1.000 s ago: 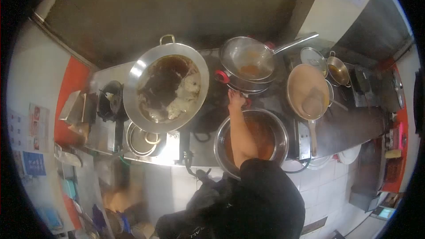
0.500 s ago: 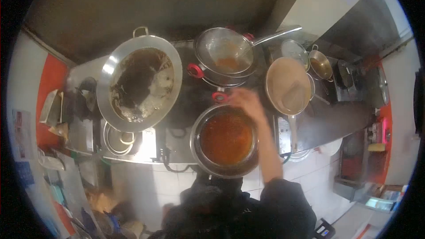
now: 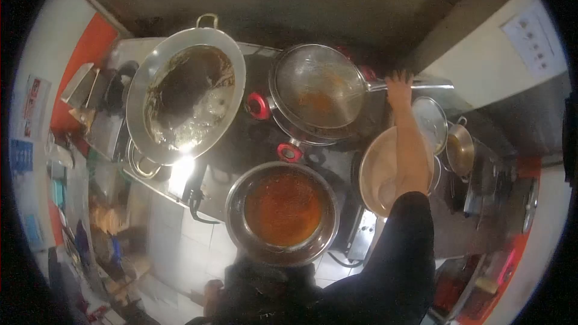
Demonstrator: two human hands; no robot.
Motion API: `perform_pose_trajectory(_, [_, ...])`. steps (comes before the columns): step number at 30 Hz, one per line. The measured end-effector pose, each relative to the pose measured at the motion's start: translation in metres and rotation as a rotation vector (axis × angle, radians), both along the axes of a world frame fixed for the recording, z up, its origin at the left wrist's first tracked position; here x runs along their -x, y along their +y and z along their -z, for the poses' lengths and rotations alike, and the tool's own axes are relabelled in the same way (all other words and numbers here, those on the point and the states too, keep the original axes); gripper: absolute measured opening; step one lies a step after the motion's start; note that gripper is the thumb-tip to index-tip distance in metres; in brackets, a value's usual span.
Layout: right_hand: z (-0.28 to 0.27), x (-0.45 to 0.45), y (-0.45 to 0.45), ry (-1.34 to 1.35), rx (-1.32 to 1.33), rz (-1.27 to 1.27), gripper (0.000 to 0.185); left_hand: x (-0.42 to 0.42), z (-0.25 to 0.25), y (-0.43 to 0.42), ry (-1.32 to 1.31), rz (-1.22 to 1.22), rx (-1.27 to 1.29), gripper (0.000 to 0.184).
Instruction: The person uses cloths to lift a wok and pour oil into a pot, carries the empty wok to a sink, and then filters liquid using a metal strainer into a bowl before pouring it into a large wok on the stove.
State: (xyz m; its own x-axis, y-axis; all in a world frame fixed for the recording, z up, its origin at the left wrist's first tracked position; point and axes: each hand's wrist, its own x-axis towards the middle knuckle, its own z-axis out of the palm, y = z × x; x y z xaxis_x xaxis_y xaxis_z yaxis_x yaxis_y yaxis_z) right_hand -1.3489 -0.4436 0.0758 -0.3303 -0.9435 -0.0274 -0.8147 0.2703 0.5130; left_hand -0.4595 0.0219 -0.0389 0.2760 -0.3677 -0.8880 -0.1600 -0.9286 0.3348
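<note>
My right hand (image 3: pixel 399 89) is closed over the long metal handle of a round mesh strainer (image 3: pixel 319 87). The strainer lies across the top of a pot with red-knobbed handles (image 3: pixel 289 152), and orange residue clings to its mesh. In front of that pot, close to my body, is a wide metal bowl (image 3: pixel 236 216) of reddish-orange liquid. Low beside my body hangs my left hand (image 3: pixel 214 292), small and blurred, with its fingers not clear. My right forearm passes above a pan of beige liquid (image 3: pixel 376 165).
On the left stands a large wok (image 3: pixel 137 105) of dark oily liquid, with glare at its front. Right of the strainer are a glass lid (image 3: pixel 428 120) and a small two-handled pan (image 3: pixel 462 150). A dark wall rises behind the stove.
My right hand has moved from above the bowl, back and to the right, onto the strainer's handle. My left hand has come into view. The camera view has shifted and tilted.
</note>
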Motion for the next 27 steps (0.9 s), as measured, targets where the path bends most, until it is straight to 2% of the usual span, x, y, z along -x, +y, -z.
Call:
perform_pose_trajectory(1, [0.022, 0.015, 0.001, -0.034, 0.219, -0.103, 0.027, 0.011, -0.01, 0.008, 0.042, -0.039, 0.043, 0.028])
perform_pose_trajectory(3, [-0.017, 0.009, -0.003, -0.251, -0.073, -0.007, 0.029, 0.03, -0.026, 0.023, 0.108, -0.136, 0.076, 0.027])
perform_pose_trajectory(4, [-0.028, 0.013, -0.002, -0.257, -0.076, -0.018, 0.029, 0.037, -0.031, 0.025, 0.15, -0.197, 0.101, 0.027])
perform_pose_trajectory(6, [-0.053, 0.028, 0.006, -0.576, -0.163, -0.091, 0.045, 0.043, -0.032, 0.031, 0.298, -0.373, 0.178, 0.026])
perform_pose_trajectory(7, [-0.074, 0.024, 0.012, -0.567, -0.173, -0.1, 0.045, 0.044, -0.029, 0.032, 0.365, -0.438, 0.213, 0.026])
perform_pose_trajectory(8, [-0.098, 0.015, 0.023, -0.538, -0.113, -0.12, 0.051, 0.047, -0.031, 0.017, 0.365, -0.307, 0.176, 0.028])
perform_pose_trajectory(9, [-0.116, 0.01, 0.035, -0.507, -0.052, -0.141, 0.058, 0.049, -0.039, 0.009, 0.37, 0.033, 0.367, 0.036])
perform_pose_trajectory(10, [-0.128, 0.011, 0.047, -0.519, -0.006, -0.148, 0.058, 0.046, -0.026, 0.007, 0.351, 0.137, 0.392, 0.043])
perform_pose_trajectory(11, [-0.133, 0.013, 0.061, -0.507, -0.017, -0.151, 0.058, 0.063, -0.036, -0.013, 0.225, 0.043, 0.157, 0.042])
perform_pose_trajectory(12, [-0.137, 0.014, 0.075, -0.535, 0.076, -0.122, 0.058, 0.072, -0.026, -0.022, 0.213, 0.005, 0.219, 0.037])
perform_pose_trajectory(13, [-0.14, 0.016, 0.091, -0.562, 0.174, -0.093, 0.058, 0.075, -0.021, -0.033, 0.251, -0.061, 0.157, 0.036])
perform_pose_trajectory(14, [-0.146, 0.009, 0.109, -0.431, 0.163, -0.139, 0.055, 0.084, -0.015, -0.044, 0.202, -0.022, 0.197, 0.038])
perform_pose_trajectory(16, [-0.155, -0.016, 0.14, -1.086, 0.138, 0.24, 0.047, 0.099, -0.007, -0.056, 0.193, -0.002, 0.316, 0.04])
perform_pose_trajectory(17, [-0.161, -0.043, 0.156, -1.243, 0.141, 0.337, 0.043, 0.107, -0.015, -0.065, 0.226, -0.019, 0.395, 0.041])
perform_pose_trajectory(18, [-0.168, -0.07, 0.171, -1.398, 0.145, 0.431, 0.039, 0.116, -0.025, -0.072, 0.189, 0.096, 0.412, 0.041])
perform_pose_trajectory(19, [-0.149, -0.082, 0.188, -1.393, 0.244, 0.362, 0.037, 0.135, -0.047, -0.089, 0.097, 0.134, 0.329, 0.036])
perform_pose_trajectory(20, [-0.138, -0.102, 0.198, -1.389, 0.338, 0.291, 0.035, 0.14, -0.045, -0.097, -0.002, 0.201, 0.409, 0.034])
perform_pose_trajectory(21, [-0.134, -0.116, 0.21, -1.326, 0.33, 0.325, 0.032, 0.144, -0.045, -0.099, -0.106, 0.27, 0.475, 0.032])
perform_pose_trajectory(23, [-0.146, -0.16, 0.223, -1.255, 0.313, 0.345, 0.029, 0.182, -0.095, -0.139, -0.194, 0.26, 0.616, 0.029])
perform_pose_trajectory(24, [-0.148, -0.179, 0.229, -1.43, 0.462, 0.373, 0.025, 0.196, -0.105, -0.163, -0.219, 0.295, 0.721, 0.029])
perform_pose_trajectory(26, [-0.141, -0.197, 0.244, -1.589, 0.59, 0.416, 0.022, 0.23, -0.122, -0.219, -0.221, 0.297, 0.84, 0.029])
perform_pose_trajectory(27, [-0.127, -0.198, 0.246, -1.689, 0.653, 0.442, 0.019, 0.267, -0.165, -0.263, -0.163, 0.303, 0.837, 0.03])
